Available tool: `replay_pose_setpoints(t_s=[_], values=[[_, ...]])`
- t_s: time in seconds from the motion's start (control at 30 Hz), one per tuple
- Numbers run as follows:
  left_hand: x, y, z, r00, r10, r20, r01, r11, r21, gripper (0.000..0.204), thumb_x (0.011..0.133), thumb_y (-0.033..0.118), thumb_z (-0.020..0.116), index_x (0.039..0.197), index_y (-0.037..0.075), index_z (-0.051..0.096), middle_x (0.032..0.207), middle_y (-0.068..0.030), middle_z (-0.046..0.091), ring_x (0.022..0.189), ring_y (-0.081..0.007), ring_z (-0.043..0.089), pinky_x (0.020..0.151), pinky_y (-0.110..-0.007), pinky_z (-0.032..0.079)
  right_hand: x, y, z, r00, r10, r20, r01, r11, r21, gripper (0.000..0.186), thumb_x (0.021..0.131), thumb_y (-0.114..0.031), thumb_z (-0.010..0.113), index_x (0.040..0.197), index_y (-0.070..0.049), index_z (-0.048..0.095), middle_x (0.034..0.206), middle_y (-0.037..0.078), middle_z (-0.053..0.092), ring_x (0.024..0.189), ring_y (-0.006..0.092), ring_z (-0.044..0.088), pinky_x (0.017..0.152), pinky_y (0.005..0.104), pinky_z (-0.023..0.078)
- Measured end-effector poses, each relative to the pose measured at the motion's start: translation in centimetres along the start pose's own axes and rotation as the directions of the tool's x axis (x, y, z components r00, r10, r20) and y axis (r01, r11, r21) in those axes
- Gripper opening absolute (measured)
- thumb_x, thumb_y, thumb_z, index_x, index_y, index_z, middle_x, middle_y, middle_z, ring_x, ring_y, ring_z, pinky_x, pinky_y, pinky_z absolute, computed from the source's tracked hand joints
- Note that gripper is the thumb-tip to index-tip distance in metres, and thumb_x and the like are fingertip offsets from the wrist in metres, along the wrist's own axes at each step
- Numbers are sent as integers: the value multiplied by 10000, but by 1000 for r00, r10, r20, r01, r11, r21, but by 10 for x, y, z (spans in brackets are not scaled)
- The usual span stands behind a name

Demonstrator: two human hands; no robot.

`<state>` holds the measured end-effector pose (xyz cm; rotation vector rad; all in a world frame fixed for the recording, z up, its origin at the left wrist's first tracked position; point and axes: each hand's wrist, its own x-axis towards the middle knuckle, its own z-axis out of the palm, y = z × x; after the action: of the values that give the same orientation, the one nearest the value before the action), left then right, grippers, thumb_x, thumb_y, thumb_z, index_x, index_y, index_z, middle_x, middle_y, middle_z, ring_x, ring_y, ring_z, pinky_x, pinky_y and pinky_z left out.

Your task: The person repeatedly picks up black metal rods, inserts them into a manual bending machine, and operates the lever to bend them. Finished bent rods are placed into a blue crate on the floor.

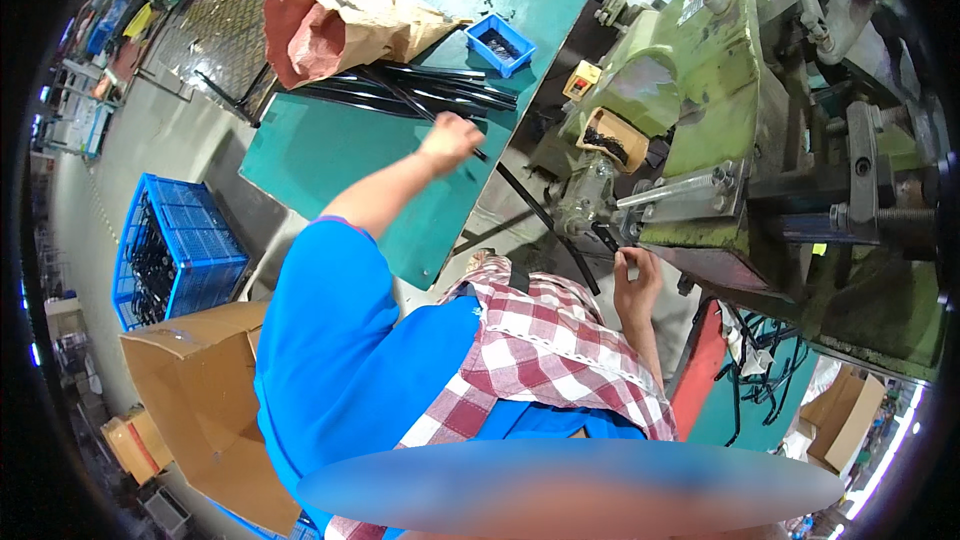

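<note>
Currently the left hand (450, 144) grips one black rod (404, 97) over the table (335, 155), with loose black rods (465, 90) just beyond it and a blue tray (487, 54) farther out. The right hand (638, 285) pinches a black piece (605, 237) beside the green machine (715, 90).

I am using two hands, my left hand (452, 143) holding one black strip (415, 107), my right hand (637, 285) one short black piece (606, 237). I am counting one paper sack (390, 25), one blue tray (490, 56), one tan tray (623, 128), one green machine (715, 70), at least three cardboard boxes (205, 380). Other strips (450, 90) are overlapping uncountably.
</note>
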<state>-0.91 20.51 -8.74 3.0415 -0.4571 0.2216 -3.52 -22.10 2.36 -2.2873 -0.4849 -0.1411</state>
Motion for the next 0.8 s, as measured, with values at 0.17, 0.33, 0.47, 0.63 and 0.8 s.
replay_pose_setpoints(t_s=[0.17, 0.33, 0.47, 0.63, 0.8], values=[[6, 161, -59, 912, 276, -305, -368, 878, -306, 278, 712, 230, 669, 946, 107, 583, 874, -71, 564, 888, -262, 572, 912, -391, 427, 8, -46, 5, 894, 97, 437, -278, 885, 373, 462, 800, -60, 709, 1218, -2, 521, 954, 128, 650, 827, 190, 654, 725, 305, 513], [25, 218, -79, 933, 278, -228, -351, 844, -405, 315, 735, 221, 667, 996, 71, 575, 980, -88, 574, 1039, -257, 546, 992, -401, 384, 2, -20, 12, 916, 51, 399, -173, 946, 276, 325, 829, -70, 677, 1128, 15, 580, 895, 158, 682, 812, 216, 681, 714, 318, 517], [31, 160, -64, 969, 229, 94, -181, 915, -360, 437, 760, 365, 715, 1080, 97, 587, 1064, -82, 585, 1106, -279, 536, 1021, -462, 336, -4, -16, -17, 881, 212, 423, -326, 920, 217, 224, 834, -55, 668, 1042, 23, 647, 854, 139, 676, 719, 152, 640, 659, 281, 501], [44, 94, -51, 941, 259, 220, -165, 914, -371, 354, 774, 343, 716, 1028, 125, 603, 997, -68, 601, 1014, -276, 564, 919, -429, 371, -14, -3, -46, 931, 279, 237, -313, 942, 121, 182, 845, -50, 665, 1021, -4, 671, 833, 126, 652, 732, 165, 602, 660, 283, 472], [56, 109, -57, 920, 326, 216, -185, 850, -494, 332, 814, 332, 692, 1004, 77, 598, 942, -95, 609, 929, -301, 580, 819, -409, 436, -25, -6, -69, 975, 222, 28, -217, 967, -132, 258, 792, -96, 725, 1033, -39, 652, 848, 117, 596, 732, 257, 606, 657, 337, 485]])
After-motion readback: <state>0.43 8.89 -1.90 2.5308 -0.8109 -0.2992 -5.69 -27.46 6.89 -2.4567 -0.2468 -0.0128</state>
